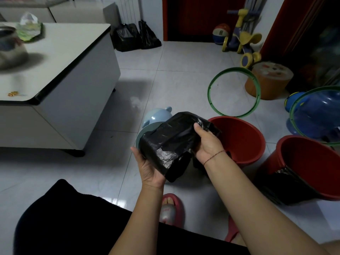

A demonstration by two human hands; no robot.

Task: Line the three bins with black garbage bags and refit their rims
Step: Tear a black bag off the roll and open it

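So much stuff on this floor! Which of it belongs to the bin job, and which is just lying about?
Job: black garbage bag, gripped by left hand and right hand; red bin; second red bin; pale blue bin; green rim.
Lying about: toy tricycle; ball; orange stool; white table; full black sacks.

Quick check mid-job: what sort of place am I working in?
Most likely a living room in a home: a tiled floor, a low white table, and a child's ride-on toy with a ball by the red door.
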